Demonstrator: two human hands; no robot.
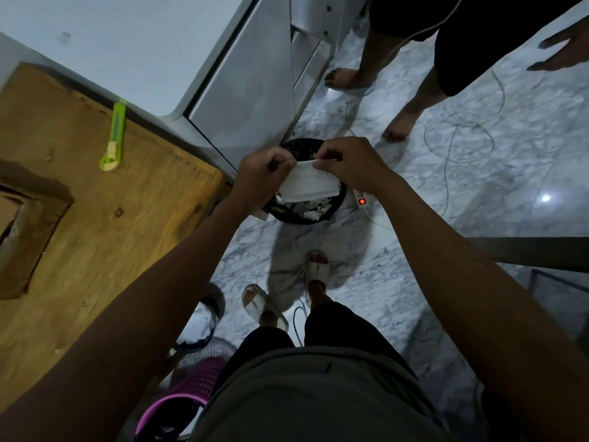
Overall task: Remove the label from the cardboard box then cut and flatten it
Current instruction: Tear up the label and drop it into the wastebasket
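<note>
Over bin (288, 215); hands (310, 172) pinching label (310, 185)

1. Both bare arms reach forward and down, forearms running in from the lower corners and drawing close together at the wrists.
2. Left hand (259, 180) is out in front, knuckles up, fingers curled inward, thumb and forefinger pinched in a tight grip on the left end of the white label's (310, 181) top edge.
3. Right hand (349, 164) sits just beside it, back of the hand up, fingertips bunched in a matching grip on the same top edge.
4. The two hands almost meet, thumbs nearly touching, wrists level.
5. Below, the person's legs stand apart, feet in sandals.
</note>
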